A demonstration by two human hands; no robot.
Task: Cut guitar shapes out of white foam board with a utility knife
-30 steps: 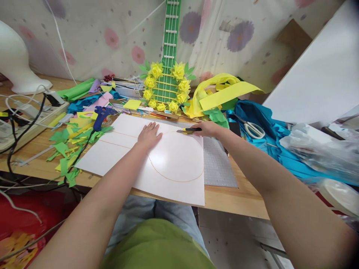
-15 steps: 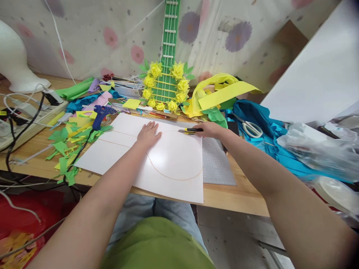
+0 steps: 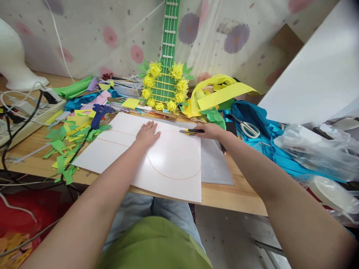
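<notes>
A white board (image 3: 168, 190) with an orange guitar-like outline drawn on it lies at the table's front edge. My left hand (image 3: 147, 133) rests flat on it, fingers stretched out, over the neck end of the rounded outline. In my right hand (image 3: 209, 131) is a yellow and black utility knife (image 3: 193, 131), its blade pointing left over the board near the outline's upper curve. Whether the blade tip touches the board I cannot tell. A grey cutting mat (image 3: 215, 164) shows from under the board's right side.
A green paper guitar (image 3: 165, 89) with yellow flowers stands at the back. A blue glue gun (image 3: 98, 114) and paper scraps (image 3: 60, 145) lie left, near a power strip (image 3: 30, 119). White-handled scissors (image 3: 249, 129) lie right on blue paper, beside a plastic bag (image 3: 319, 149).
The whole view has shifted slightly. My right hand and the knife have moved a touch to the right relative to the board; my left hand stays put on it.
</notes>
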